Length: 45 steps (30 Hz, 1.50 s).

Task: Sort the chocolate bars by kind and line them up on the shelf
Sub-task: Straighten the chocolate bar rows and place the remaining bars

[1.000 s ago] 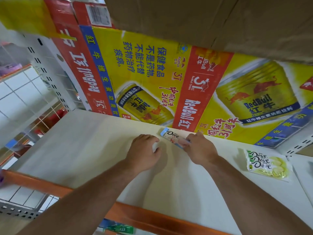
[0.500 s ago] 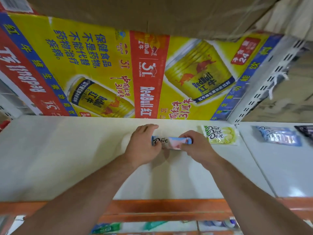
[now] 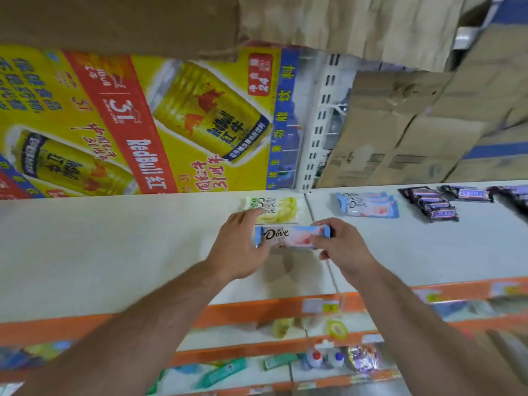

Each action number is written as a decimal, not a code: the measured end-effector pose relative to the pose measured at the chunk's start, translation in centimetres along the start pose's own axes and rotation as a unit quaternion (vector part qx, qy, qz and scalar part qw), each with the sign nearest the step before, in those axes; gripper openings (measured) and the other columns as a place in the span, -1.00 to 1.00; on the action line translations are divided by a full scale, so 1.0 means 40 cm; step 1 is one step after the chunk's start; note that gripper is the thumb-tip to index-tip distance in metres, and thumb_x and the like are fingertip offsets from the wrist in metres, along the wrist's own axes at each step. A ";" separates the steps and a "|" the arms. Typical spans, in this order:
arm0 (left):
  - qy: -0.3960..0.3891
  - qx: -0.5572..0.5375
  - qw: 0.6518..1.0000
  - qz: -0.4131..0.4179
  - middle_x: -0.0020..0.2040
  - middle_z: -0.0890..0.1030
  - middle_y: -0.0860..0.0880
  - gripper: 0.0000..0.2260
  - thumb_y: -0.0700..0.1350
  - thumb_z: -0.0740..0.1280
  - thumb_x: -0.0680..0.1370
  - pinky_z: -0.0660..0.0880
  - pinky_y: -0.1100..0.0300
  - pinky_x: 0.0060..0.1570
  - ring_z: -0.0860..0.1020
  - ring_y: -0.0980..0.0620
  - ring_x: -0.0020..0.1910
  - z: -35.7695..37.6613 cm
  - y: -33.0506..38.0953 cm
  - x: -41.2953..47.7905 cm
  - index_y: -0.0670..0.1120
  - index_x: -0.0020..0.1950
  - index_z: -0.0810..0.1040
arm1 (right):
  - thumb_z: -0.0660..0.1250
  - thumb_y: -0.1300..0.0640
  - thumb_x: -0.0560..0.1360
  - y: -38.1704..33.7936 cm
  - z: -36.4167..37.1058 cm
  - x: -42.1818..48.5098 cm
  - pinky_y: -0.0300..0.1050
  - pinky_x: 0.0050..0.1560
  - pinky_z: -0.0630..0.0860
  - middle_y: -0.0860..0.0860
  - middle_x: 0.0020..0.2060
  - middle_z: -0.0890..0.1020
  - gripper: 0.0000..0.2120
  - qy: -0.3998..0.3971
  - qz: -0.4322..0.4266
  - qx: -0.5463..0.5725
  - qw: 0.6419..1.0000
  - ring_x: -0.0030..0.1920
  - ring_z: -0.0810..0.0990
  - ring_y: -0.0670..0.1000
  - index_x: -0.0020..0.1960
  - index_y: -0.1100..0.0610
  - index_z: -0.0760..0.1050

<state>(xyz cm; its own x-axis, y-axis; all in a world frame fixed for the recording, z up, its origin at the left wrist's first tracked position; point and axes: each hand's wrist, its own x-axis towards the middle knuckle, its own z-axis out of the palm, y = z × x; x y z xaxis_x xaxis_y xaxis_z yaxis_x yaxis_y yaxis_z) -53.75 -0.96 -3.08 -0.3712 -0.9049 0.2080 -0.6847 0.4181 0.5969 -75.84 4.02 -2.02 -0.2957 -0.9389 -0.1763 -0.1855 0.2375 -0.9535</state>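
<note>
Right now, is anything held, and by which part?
The blue Dove bar, by both ends: the left hand grips the logo end, the right hand pinches the opposite end.

Blue-pink Dove bar (image 3: 288,238) held level over shelf (image 3: 114,252), green Dove bar (image 3: 278,210) flat behind, dark bars (image 3: 434,205) far right

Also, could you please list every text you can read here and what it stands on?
"Dove": the held bar, gripped by left hand and right hand.
"RedBull", "31": yellow carton.
"24": carton's red badge.
"Dove": pale blue bars.
Blurred: green bar, dark bars, price tags.
</note>
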 end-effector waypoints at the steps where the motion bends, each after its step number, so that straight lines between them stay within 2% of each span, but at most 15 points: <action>1: -0.007 -0.003 1.000 -0.006 0.41 0.41 -0.06 -0.40 -0.06 0.35 0.43 0.24 0.14 0.37 0.29 -0.03 0.40 0.026 0.035 -0.001 -0.03 0.47 0.31 | 0.41 0.34 0.40 0.011 -0.045 -0.003 -0.12 -0.35 0.50 0.10 -0.19 0.66 -0.82 0.001 0.002 0.005 1.000 -0.30 0.58 -0.01 -0.08 0.11 0.59; 4: -0.021 0.006 1.000 -0.016 0.41 0.40 -0.07 -0.38 -0.08 0.35 0.42 0.25 0.08 0.40 0.29 -0.05 0.41 0.098 0.127 0.002 -0.04 0.48 0.30 | 0.41 0.34 0.41 0.044 -0.166 -0.014 -0.14 -0.36 0.49 0.07 -0.21 0.65 -0.81 0.006 0.009 0.018 1.000 -0.32 0.60 -0.06 -0.07 0.10 0.58; 11: -0.041 0.019 0.999 -0.022 0.46 0.33 -0.03 -0.39 -0.06 0.33 0.46 0.21 0.10 0.43 0.22 0.00 0.44 0.201 0.252 0.025 -0.01 0.50 0.24 | 0.43 0.33 0.39 0.099 -0.342 -0.013 -0.10 -0.34 0.48 0.13 -0.22 0.64 -0.81 0.024 0.023 0.034 0.999 -0.29 0.59 0.02 -0.08 0.09 0.60; 17: -0.060 0.015 0.998 -0.011 0.44 0.35 -0.03 -0.37 -0.05 0.32 0.45 0.23 0.05 0.43 0.23 0.01 0.43 0.240 0.284 0.093 0.00 0.51 0.23 | 0.40 0.37 0.41 0.109 -0.389 0.019 -0.08 -0.34 0.46 0.14 -0.25 0.61 -0.81 0.053 0.035 0.050 0.997 -0.27 0.57 0.04 -0.06 0.14 0.58; 23: -0.057 0.019 0.998 0.024 0.42 0.39 -0.05 -0.40 -0.08 0.32 0.44 0.22 0.11 0.41 0.27 -0.03 0.40 0.281 0.305 0.181 -0.04 0.48 0.27 | 0.41 0.39 0.41 0.105 -0.442 0.064 -0.07 -0.35 0.44 0.15 -0.25 0.59 -0.86 0.075 0.036 0.048 0.995 -0.27 0.53 0.06 -0.06 0.25 0.56; 30: -0.048 0.035 0.997 0.039 0.39 0.43 -0.04 -0.41 -0.12 0.34 0.42 0.21 0.17 0.36 0.31 -0.04 0.37 0.304 0.317 0.214 -0.07 0.46 0.31 | 0.43 0.35 0.41 0.120 -0.454 0.127 -0.08 -0.35 0.45 0.16 -0.18 0.66 -0.85 0.066 0.034 0.038 0.997 -0.28 0.55 0.04 -0.07 0.17 0.56; 33: -0.026 0.040 0.998 0.028 0.37 0.44 -0.04 -0.43 -0.12 0.35 0.43 0.24 0.15 0.35 0.33 -0.05 0.35 0.311 0.335 0.224 -0.07 0.44 0.33 | 0.42 0.30 0.40 0.121 -0.461 0.175 -0.08 -0.31 0.45 0.09 -0.21 0.67 -0.85 0.061 0.024 -0.012 0.998 -0.32 0.54 0.01 -0.11 0.10 0.55; 36: -0.022 0.043 0.999 0.001 0.38 0.43 -0.03 -0.40 -0.11 0.36 0.43 0.23 0.17 0.36 0.32 -0.04 0.37 0.325 0.351 0.215 -0.07 0.46 0.32 | 0.39 0.22 0.41 0.124 -0.466 0.217 -0.24 -0.41 0.38 -0.03 -0.26 0.62 -0.87 0.084 0.005 -0.110 0.990 -0.36 0.53 -0.06 -0.10 0.02 0.53; 39: -0.017 0.056 0.998 -0.024 0.41 0.39 -0.01 -0.38 -0.09 0.35 0.43 0.19 0.18 0.37 0.28 0.00 0.39 0.339 0.363 0.211 -0.04 0.48 0.28 | 0.37 0.10 0.41 0.128 -0.468 0.240 -0.25 -0.46 0.29 -0.18 -0.33 0.54 -0.93 0.095 -0.019 -0.215 0.972 -0.33 0.48 -0.20 -0.15 -0.04 0.50; 40: -0.012 0.057 0.998 -0.036 0.41 0.39 0.00 -0.38 -0.08 0.34 0.43 0.20 0.17 0.38 0.28 0.00 0.39 0.343 0.366 0.209 -0.04 0.48 0.28 | 0.37 0.07 0.42 0.130 -0.468 0.246 -0.25 -0.45 0.28 -0.19 -0.35 0.52 -0.95 0.093 -0.027 -0.234 0.967 -0.34 0.48 -0.18 -0.16 -0.03 0.50; 42: -0.004 0.059 0.997 -0.056 0.41 0.39 0.00 -0.38 -0.09 0.33 0.43 0.21 0.15 0.39 0.27 0.00 0.39 0.352 0.373 0.199 -0.04 0.48 0.28 | 0.35 0.07 0.44 0.139 -0.472 0.259 -0.21 -0.41 0.30 -0.13 -0.34 0.55 -0.96 0.090 -0.044 -0.254 0.962 -0.29 0.54 -0.01 -0.11 0.00 0.52; 45: -0.005 0.070 0.995 -0.077 0.41 0.39 0.00 -0.38 -0.08 0.32 0.43 0.21 0.14 0.40 0.27 0.00 0.38 0.364 0.381 0.181 -0.03 0.49 0.27 | 0.31 0.12 0.48 0.146 -0.483 0.278 -0.16 -0.25 0.37 0.06 -0.17 0.65 -0.82 0.085 -0.069 -0.283 0.953 -0.11 0.61 0.15 0.07 0.05 0.55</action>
<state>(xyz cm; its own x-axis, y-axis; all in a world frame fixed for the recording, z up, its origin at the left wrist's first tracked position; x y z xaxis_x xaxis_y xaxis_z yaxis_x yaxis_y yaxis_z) -76.01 0.00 -3.74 -0.2601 -0.9587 0.1147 -0.8141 0.2817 0.5079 -98.32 -0.23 -4.82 -0.3714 -0.9280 0.0294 -0.6945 0.2566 -0.6722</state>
